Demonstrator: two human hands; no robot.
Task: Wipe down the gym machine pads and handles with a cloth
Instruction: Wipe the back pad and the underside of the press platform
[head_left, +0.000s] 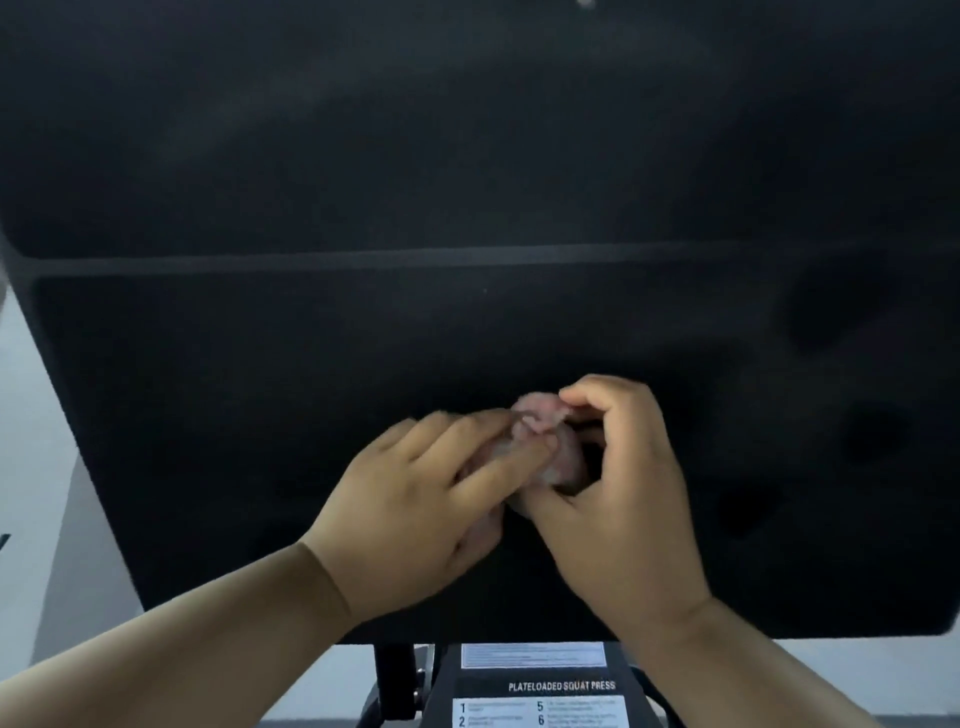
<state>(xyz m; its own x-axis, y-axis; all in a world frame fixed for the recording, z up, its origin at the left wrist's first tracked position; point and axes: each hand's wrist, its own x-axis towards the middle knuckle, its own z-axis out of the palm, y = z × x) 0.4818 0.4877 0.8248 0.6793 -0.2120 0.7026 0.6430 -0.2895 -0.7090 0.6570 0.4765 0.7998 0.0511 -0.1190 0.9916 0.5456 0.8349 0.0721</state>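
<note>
1. While the left hand (410, 504) and right hand (628, 493) pinch it with curled fingers (488, 423), the small crumpled pink cloth (543, 413) sits before the large black cushioned machine pad (363, 182), near centre.
2. Wiping seems mostly ahead; handles out of view.

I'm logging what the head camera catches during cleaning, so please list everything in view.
pad: one, black, fills most of the view
seam: one, paler grey line, runs across the pad
cloth: one, pinkish, bunched, in front of the pad's lower part
instruction label: one, black with white print reading "PLATELOADED SQUAT PRESS", bottom centre, below the pad
frame post: one, black, bottom, left of the label
background: pale grey, left edge and bottom corners; floor or wall, cannot tell
left grip: one, bare, pinches the cloth from the left
right grip: one, bare, fingers curled round the cloth from the right
</note>
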